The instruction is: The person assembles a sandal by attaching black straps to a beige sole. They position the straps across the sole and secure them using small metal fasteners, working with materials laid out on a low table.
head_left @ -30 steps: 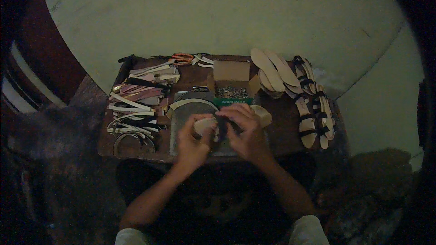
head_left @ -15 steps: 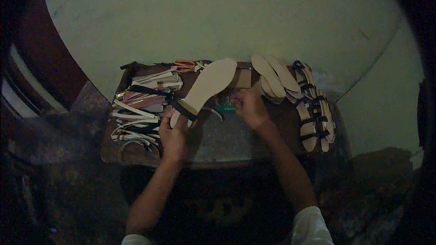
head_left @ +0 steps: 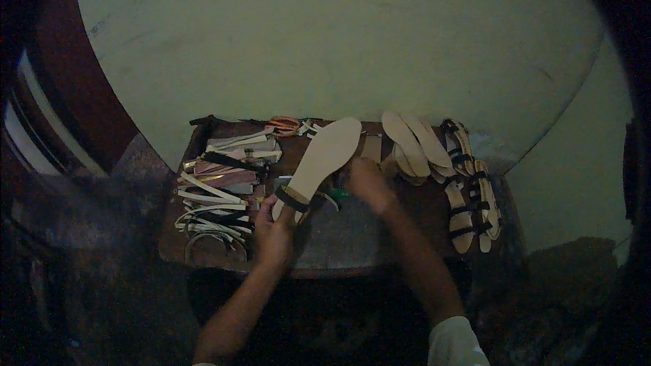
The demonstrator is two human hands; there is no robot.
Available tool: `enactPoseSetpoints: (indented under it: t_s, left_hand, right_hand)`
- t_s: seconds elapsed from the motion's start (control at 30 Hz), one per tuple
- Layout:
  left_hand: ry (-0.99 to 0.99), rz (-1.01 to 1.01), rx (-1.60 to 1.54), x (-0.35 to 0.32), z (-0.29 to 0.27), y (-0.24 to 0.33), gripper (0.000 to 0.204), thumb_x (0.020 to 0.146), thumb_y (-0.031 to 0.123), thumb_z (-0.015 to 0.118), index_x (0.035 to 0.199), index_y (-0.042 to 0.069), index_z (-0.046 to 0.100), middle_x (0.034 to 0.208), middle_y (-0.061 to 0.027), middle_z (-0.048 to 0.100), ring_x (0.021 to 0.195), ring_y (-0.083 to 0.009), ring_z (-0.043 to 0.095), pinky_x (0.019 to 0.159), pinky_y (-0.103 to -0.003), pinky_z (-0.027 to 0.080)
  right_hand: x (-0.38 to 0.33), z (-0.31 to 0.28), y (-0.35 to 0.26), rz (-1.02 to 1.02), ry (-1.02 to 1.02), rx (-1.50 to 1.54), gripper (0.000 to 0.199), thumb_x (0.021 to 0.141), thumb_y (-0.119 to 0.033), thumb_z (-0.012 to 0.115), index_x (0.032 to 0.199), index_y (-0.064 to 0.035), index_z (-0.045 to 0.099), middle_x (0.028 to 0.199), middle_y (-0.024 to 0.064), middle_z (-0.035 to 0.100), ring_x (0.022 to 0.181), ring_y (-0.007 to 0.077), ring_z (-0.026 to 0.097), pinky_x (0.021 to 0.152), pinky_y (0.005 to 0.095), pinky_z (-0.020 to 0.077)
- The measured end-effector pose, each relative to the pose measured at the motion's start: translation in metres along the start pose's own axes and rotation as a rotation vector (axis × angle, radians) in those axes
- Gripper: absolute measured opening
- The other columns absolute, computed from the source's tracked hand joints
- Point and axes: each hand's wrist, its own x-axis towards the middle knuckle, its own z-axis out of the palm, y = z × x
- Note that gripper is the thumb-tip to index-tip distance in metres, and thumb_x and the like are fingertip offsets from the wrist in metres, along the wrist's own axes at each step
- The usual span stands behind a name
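My left hand (head_left: 274, 236) is closed round the heel end of a beige sandal sole (head_left: 329, 156), which it holds tilted over the table with the broad toe end pointing up and away. A black strap (head_left: 291, 199) crosses the sole just above my fingers. To the right of the sole, my right hand (head_left: 369, 181) is bent over a small green box (head_left: 341, 192) that shows only in part. Its fingers are dim, blurred and mostly hidden, so I cannot see what they hold. A thin curved strip (head_left: 329, 200) lies beside the sole.
White, pink and black straps (head_left: 220, 193) lie in bundles on the left of the dark table (head_left: 339, 251). Orange-handled scissors (head_left: 283, 125) rest at the back. Bare soles (head_left: 407, 142) are stacked at the back right, beside several black-strapped sandals (head_left: 461, 220). A wall (head_left: 339, 41) stands behind.
The whole scene sits lower in the picture. My right hand has turned more over the green box, covering more of it. The left hand keeps its hold on the sole.
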Motion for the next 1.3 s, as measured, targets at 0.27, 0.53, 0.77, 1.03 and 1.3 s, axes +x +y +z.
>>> enactPoseSetpoints:
  t_s: [0.27, 0.53, 0.77, 1.03, 1.3]
  left_hand:
    - [0.003, -0.06, -0.205, -0.01, 0.015, 0.009, 0.033, 0.087, 0.008, 0.067, 0.115, 0.004, 0.05, 0.108, -0.008, 0.059, 0.095, -0.0175, 0.058, 0.083, -0.036, 0.053]
    - [-0.069, -0.075, -0.122, -0.012, 0.005, -0.009, 0.031, 0.087, 0.009, 0.066, 0.113, 0.006, 0.05, 0.106, -0.0077, 0.058, 0.094, -0.0175, 0.058, 0.077, -0.033, 0.052]
    - [-0.06, -0.066, 0.027, -0.034, 0.011, -0.007, 0.028, 0.085, 0.008, 0.066, 0.109, 0.005, 0.051, 0.103, -0.0068, 0.058, 0.092, -0.0157, 0.058, 0.081, -0.03, 0.047]
    - [-0.139, 0.212, 0.229, -0.043, 0.022, -0.001, 0.026, 0.085, 0.006, 0.068, 0.105, 0.004, 0.052, 0.101, -0.0068, 0.06, 0.095, -0.0147, 0.057, 0.083, -0.03, 0.047]
    - [-0.225, 0.223, 0.193, -0.048, 0.023, 0.004, 0.024, 0.086, 0.005, 0.067, 0.103, 0.003, 0.05, 0.106, -0.0085, 0.059, 0.1, -0.016, 0.057, 0.09, -0.031, 0.044]
  right_hand:
    - [-0.005, -0.001, 0.003, -0.04, 0.083, 0.314, 0.014, 0.077, -0.01, 0.064, 0.083, 0.0024, 0.065, 0.083, 0.0196, 0.066, 0.077, 0.0303, 0.066, 0.073, 0.0397, 0.0522]
    - [-0.073, -0.048, -0.031, -0.034, -0.056, 0.675, 0.014, 0.079, -0.012, 0.07, 0.085, -0.0024, 0.061, 0.08, 0.0079, 0.067, 0.074, 0.0151, 0.064, 0.07, 0.0313, 0.0526]
    - [-0.116, -0.038, -0.059, -0.079, 0.118, 0.804, 0.011, 0.085, -0.01, 0.069, 0.091, -0.0014, 0.064, 0.08, 0.0072, 0.068, 0.071, 0.0127, 0.064, 0.066, 0.027, 0.0527]
    - [-0.12, -0.052, -0.058, 0.113, 0.006, 1.014, 0.013, 0.086, -0.001, 0.065, 0.098, 0.0034, 0.066, 0.091, 0.01, 0.069, 0.08, 0.0145, 0.066, 0.074, 0.0266, 0.0535]
    - [-0.122, -0.054, -0.063, 0.024, 0.065, 0.963, 0.01, 0.083, 0.0, 0.067, 0.093, 0.0035, 0.069, 0.093, 0.0115, 0.069, 0.085, 0.0165, 0.066, 0.078, 0.0285, 0.0523]
